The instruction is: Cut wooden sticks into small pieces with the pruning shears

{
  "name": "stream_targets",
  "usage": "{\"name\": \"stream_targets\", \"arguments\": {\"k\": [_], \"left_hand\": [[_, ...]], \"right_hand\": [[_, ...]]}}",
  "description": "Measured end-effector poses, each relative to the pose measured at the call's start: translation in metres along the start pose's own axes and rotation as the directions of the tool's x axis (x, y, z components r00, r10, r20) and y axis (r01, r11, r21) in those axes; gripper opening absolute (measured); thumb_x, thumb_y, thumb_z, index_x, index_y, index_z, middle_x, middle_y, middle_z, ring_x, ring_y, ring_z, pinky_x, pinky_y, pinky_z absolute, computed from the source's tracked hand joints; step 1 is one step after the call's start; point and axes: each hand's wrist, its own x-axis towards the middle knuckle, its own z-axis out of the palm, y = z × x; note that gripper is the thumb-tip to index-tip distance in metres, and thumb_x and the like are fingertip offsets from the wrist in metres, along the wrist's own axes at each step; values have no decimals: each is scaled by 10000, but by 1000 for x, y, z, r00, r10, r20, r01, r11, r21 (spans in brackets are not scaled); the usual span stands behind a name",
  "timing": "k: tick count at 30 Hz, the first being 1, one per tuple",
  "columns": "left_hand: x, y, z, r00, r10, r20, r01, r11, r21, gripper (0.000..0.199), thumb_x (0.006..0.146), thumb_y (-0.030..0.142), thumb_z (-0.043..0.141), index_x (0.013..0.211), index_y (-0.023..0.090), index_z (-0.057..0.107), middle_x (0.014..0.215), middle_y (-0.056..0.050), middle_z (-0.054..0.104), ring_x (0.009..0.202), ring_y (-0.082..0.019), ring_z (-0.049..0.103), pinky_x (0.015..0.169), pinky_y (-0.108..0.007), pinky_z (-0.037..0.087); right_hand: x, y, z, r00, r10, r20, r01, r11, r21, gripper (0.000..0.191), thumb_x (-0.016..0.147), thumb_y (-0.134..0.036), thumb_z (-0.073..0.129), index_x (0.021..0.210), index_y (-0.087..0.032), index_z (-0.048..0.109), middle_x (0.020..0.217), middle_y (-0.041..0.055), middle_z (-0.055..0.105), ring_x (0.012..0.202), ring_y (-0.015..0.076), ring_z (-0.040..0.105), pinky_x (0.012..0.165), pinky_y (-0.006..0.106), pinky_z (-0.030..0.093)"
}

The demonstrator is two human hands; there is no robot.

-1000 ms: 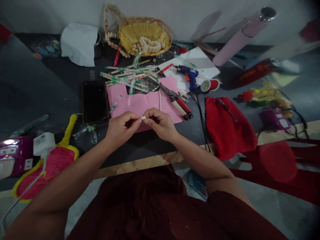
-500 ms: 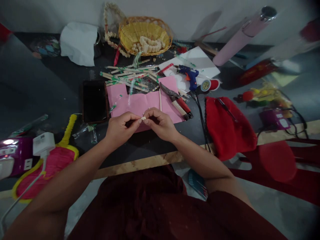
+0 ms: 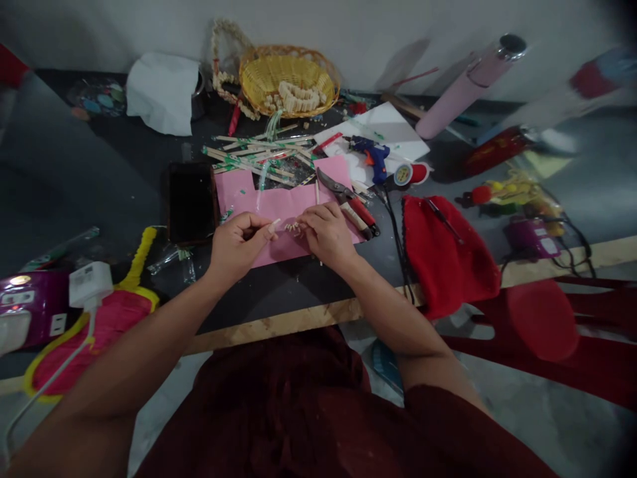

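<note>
Between thumb and forefinger of my left hand (image 3: 239,244) is a short pale wooden stick piece (image 3: 276,224), its tip poking up. My right hand (image 3: 326,232) is a little apart to the right, its fingers curled down and closed. Several tiny pale stick pieces (image 3: 292,228) lie by its fingertips, over the pink paper (image 3: 283,199); whether it grips one is hidden. Just beyond that hand, pruning shears (image 3: 348,202) with red and whitish handles rest on the paper.
Wrapped wooden chopsticks (image 3: 259,156) are heaped behind the paper. A yellow basket (image 3: 279,70) with strung pieces stands at the back. Around them are a phone (image 3: 192,202), a blue glue gun (image 3: 373,156), a red thread spool (image 3: 418,174), a red cloth (image 3: 448,259) and a pink flask (image 3: 468,86).
My hands were together, fingertips meeting at a small pale piece. They have parted: my left keeps a piece, while my right has moved slightly right and turned its fingers down by the small pieces.
</note>
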Motion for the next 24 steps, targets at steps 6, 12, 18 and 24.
{"name": "stream_targets", "arguments": {"k": [6, 12, 18, 24], "left_hand": [[0, -1, -1, 1000, -7, -9, 7, 1000, -17, 115, 767, 272, 670, 797, 162, 678, 699, -21, 733, 632, -132, 676, 584, -223, 509], [0, -1, -1, 1000, -10, 1, 10, 999, -46, 121, 760, 264, 671, 797, 149, 680, 693, -22, 730, 627, -119, 664, 574, -200, 490], [-1, -1, 1, 1000, -17, 14, 18, 996, -87, 141, 753, 274, 680, 800, 142, 675, 699, -28, 728, 628, -125, 663, 586, -206, 490], [-1, -1, 0, 1000, -7, 9, 8, 996, -92, 126, 759, 266, 675, 792, 144, 672, 694, -25, 728, 630, -124, 668, 590, -206, 497]], "right_hand": [[2, 11, -24, 996, 44, -72, -44, 999, -11, 188, 871, -144, 510, 998, -172, 644, 1011, 95, 670, 1013, 235, 564, 940, 417, 389], [-14, 42, -64, 983, 176, -51, -182, 919, -349, 181, 870, -266, 558, 1002, -160, 619, 1053, 133, 642, 1056, 285, 530, 951, 468, 376], [-24, 55, -57, 975, 221, 3, -192, 853, -486, 221, 869, -358, 567, 962, -162, 610, 1099, 148, 605, 1114, 302, 487, 969, 494, 384], [-15, 60, -62, 959, 235, -156, -272, 917, -291, 119, 873, -276, 518, 838, -179, 577, 1111, 160, 586, 1104, 272, 531, 983, 489, 426]]}}
